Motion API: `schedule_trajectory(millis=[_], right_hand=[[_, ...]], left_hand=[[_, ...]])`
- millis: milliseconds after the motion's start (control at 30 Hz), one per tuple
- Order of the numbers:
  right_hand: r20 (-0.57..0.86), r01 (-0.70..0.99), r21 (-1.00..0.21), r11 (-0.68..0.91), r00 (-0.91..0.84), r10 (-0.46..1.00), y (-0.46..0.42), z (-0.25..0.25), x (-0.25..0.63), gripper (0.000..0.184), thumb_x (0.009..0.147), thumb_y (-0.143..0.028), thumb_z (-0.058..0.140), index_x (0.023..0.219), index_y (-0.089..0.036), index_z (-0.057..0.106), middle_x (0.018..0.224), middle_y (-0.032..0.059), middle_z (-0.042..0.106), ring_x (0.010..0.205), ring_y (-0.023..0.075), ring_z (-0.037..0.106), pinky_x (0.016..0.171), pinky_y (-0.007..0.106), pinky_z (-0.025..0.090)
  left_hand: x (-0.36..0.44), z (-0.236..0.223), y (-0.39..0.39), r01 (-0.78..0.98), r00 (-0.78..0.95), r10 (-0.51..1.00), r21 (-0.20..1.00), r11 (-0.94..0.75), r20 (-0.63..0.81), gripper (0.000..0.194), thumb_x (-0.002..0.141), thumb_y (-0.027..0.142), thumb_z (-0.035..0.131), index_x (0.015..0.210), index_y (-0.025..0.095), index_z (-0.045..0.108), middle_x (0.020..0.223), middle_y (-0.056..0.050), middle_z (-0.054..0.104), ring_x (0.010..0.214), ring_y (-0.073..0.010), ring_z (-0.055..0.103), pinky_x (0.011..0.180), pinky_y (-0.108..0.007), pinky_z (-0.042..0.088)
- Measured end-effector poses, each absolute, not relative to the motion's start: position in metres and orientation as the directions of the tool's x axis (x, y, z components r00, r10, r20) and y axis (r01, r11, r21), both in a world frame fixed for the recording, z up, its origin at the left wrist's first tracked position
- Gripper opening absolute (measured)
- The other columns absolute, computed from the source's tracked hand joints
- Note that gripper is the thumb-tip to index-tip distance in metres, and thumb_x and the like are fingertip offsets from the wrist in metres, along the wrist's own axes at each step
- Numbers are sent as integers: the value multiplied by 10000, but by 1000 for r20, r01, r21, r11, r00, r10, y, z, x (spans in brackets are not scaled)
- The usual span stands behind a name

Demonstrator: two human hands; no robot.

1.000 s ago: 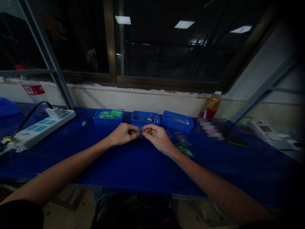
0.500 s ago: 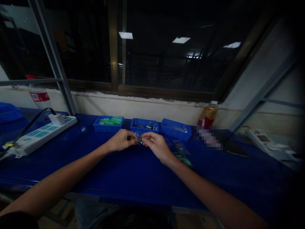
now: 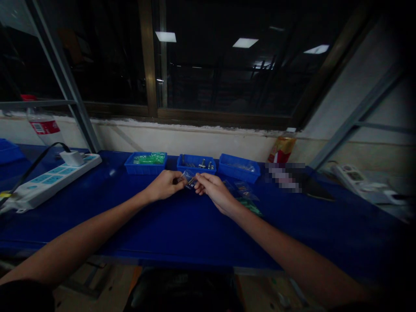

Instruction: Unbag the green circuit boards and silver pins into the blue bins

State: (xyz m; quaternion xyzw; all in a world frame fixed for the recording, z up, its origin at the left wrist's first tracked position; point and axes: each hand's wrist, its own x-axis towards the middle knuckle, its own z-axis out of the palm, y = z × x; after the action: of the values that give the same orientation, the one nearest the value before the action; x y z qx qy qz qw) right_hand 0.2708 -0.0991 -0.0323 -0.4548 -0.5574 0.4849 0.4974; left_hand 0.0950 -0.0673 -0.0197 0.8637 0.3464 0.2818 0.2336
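My left hand [image 3: 165, 184] is closed in a pinch on a small clear plastic bag [image 3: 187, 175], above the blue table. At the bag's right side, my right hand [image 3: 209, 188] has its fingertips pressed together on a thin metal piece [image 3: 192, 180], too small to tell its exact kind. Whether that piece lies inside the bag or against it, I cannot tell. Just beyond my hands stands a blue tray [image 3: 196, 168] of metal fittings. Right of my right hand lie a clear bag of small parts [image 3: 246, 190] and a green packet [image 3: 250, 206], partly hidden by my wrist.
Another blue tray [image 3: 143, 169] holds green packets; a third [image 3: 240, 173] holds clear bags. At left are a white power strip [image 3: 58, 178] and a red-capped bottle [image 3: 43, 125]. A red-and-yellow packet [image 3: 282, 148] stands back right, near a dark flat object [image 3: 316, 190].
The view has shifted slightly, so the surroundings sit a little higher and further left. The bag shows more plainly between my hands, and my right fingertips have moved slightly on the metal piece.
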Motion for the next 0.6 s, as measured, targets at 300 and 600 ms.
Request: schedule_trajectory(millis=[300,600], right_hand=[[75,-168,-984,53,-125,989,-108,-24,267,150,687,-274,608,765,-159,551,637,7,589,580,106,565,569,242,423],[362,18,-932,361,59,930,-107,-26,267,255,650,-201,602,902,-178,569,662,-18,540,601,104,515,600,250,425]], left_hand=[[96,-26,-70,424,543,609,437,-793,578,62,760,171,489,802,161,533,730,-10,577,678,-124,516,629,-236,385],[100,-23,-69,286,408,845,831,-478,345,246,770,283,515,975,160,456,706,-4,563,648,-125,533,596,-239,380]])
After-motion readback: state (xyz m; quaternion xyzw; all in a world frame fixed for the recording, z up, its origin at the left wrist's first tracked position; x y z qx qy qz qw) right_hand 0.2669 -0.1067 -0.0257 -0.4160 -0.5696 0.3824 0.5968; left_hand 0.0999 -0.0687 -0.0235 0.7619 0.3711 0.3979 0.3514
